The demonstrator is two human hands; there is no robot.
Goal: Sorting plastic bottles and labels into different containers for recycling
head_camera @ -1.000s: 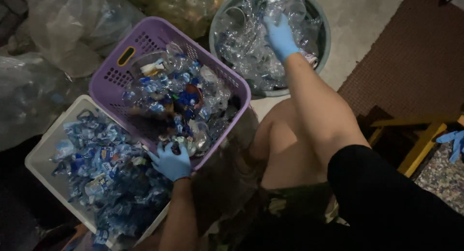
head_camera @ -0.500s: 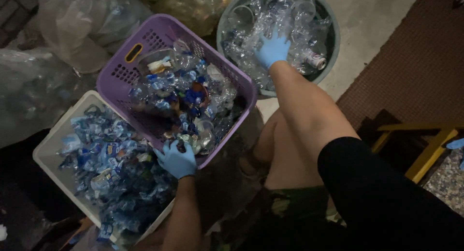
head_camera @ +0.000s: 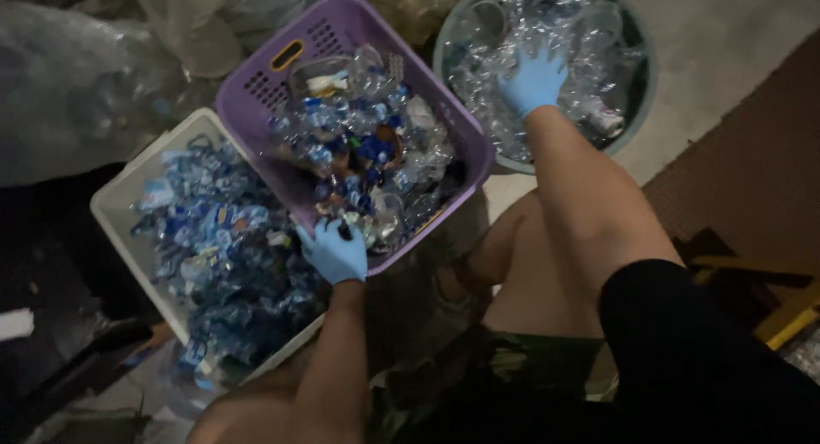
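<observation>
Blue nitrile covers both my hands. My left hand (head_camera: 335, 252) grips the near rim of the purple perforated plastic basket (head_camera: 256, 89), fingers curled over its edge, so it is closed on the basket wall. That basket sits tilted, its near corner resting over the white rectangular plastic crate (head_camera: 115, 217) at my left, and it is filled with crumpled clear plastic bottles with blue labels and caps (head_camera: 367, 149). The white crate below holds a heap of torn blue and white plastic labels (head_camera: 226, 256), packed thick from rim to rim.

My right hand (head_camera: 534, 81) lies spread, palm down, on the pile of clear crushed plastic bottles (head_camera: 589, 42) inside the round grey-green tub (head_camera: 645, 102) at the far right. The fingers are splayed and pressing on the plastic; I cannot tell whether they pinch any one piece.

My bare knee (head_camera: 512, 239) sits between the basket and the tub. Clear plastic bags (head_camera: 102, 76) of more bottles are stacked beyond the crate, and a brown woven mat (head_camera: 752, 170) lies to my right on the pale concrete floor (head_camera: 717, 25).
</observation>
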